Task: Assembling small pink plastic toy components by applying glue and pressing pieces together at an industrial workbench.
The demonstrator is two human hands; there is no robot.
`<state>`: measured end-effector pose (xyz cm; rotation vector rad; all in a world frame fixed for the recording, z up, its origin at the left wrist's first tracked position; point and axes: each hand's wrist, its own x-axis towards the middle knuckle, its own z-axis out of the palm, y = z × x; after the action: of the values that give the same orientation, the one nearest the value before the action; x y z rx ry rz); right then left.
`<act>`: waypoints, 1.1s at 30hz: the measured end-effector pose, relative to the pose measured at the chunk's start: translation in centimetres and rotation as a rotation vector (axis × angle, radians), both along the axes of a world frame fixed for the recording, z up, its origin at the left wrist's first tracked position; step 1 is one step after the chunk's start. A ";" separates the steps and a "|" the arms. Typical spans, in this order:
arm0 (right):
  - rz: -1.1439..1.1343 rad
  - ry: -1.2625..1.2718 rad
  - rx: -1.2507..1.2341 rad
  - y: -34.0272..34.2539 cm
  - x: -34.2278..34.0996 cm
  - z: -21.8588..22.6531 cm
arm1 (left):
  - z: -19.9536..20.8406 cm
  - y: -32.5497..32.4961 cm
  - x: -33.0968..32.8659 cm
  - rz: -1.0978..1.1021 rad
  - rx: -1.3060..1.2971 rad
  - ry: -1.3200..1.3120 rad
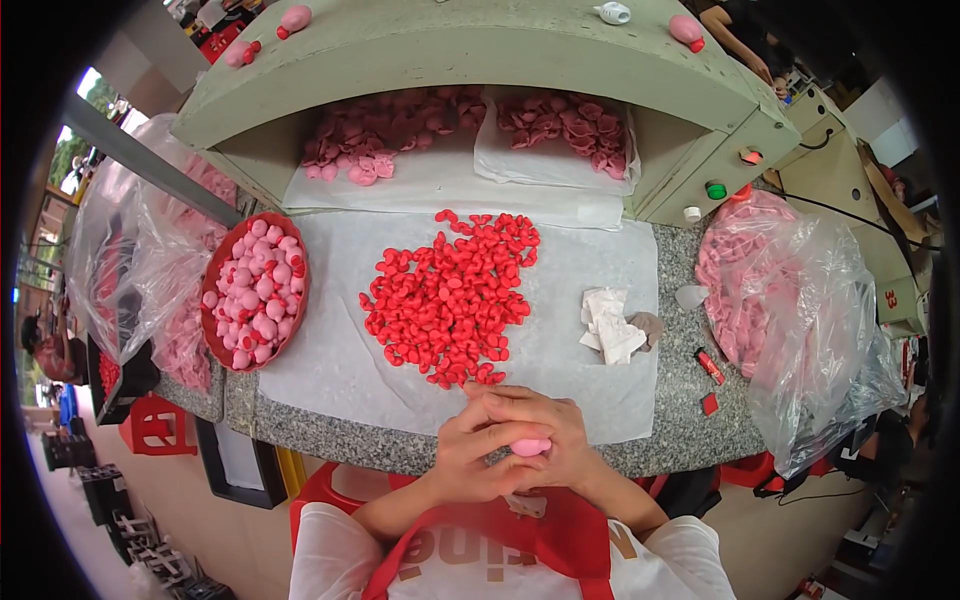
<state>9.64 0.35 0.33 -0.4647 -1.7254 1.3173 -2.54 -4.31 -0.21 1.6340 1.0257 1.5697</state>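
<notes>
Close to my body, at the table's front edge, my left hand (pixel 465 445) and my right hand (pixel 565 435) are clasped together. Between them they hold a pink rounded piece (pixel 530 447); only its smooth end shows, the rest is hidden by my fingers. Just beyond my fingertips lies a heap of small curved red pieces (pixel 450 300), spread on white paper (pixel 570 400). To the left, a round red basket (pixel 212 335) is filled with pink rounded pieces (pixel 262 280), several bearing red parts.
A pale green cabinet (pixel 480 60) holds pink cup-shaped pieces (pixel 390 130) on paper. Crumpled white paper (pixel 612 325) lies at the right. Beyond it are a small red tube (pixel 709 366) and a plastic bag (pixel 815 350) of pink pieces. Another bag (pixel 135 240) stands far left.
</notes>
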 end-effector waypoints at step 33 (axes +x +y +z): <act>0.280 -0.015 -0.580 1.0 2.8 1.3 | 1.8 0.6 -1.0 -0.408 -0.977 -1.020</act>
<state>12.48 1.38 1.68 -0.5672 -1.4351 2.0331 -3.50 -3.67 1.64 0.2412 0.6217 1.0669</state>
